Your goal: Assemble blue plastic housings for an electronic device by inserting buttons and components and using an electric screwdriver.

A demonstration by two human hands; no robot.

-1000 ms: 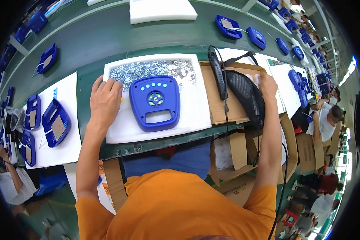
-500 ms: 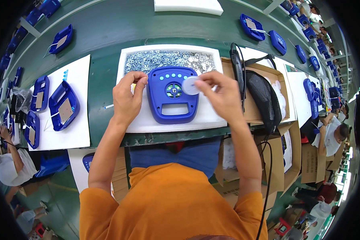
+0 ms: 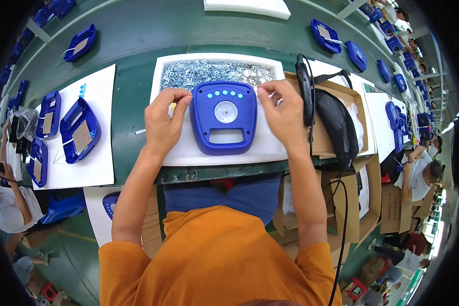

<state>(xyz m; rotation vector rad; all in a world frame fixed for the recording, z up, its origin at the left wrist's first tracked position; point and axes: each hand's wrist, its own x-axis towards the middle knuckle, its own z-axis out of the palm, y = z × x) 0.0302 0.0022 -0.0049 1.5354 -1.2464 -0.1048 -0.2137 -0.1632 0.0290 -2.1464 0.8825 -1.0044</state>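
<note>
Left grip point(image 3: 164, 120), right grip point(image 3: 284, 117): curled; whether pinching anything, I cannot tell. Blue casing point(image 3: 209, 122): on white foam tray point(image 3: 273, 153), partly hiding it, near edge of green surface point(image 3: 132, 102). Room: co-worker point(image 3: 418, 178), partly hidden.

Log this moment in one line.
casing: on foam tray; disc: centred on casing; left hand: by upper-left edge; right hand: by upper-right edge

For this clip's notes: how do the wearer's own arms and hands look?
The left hand and right hand are both ungloved, with no visible rings or wristwear. Both forearms are bare below short, plain orange sleeves. No markings show on either arm.
</note>
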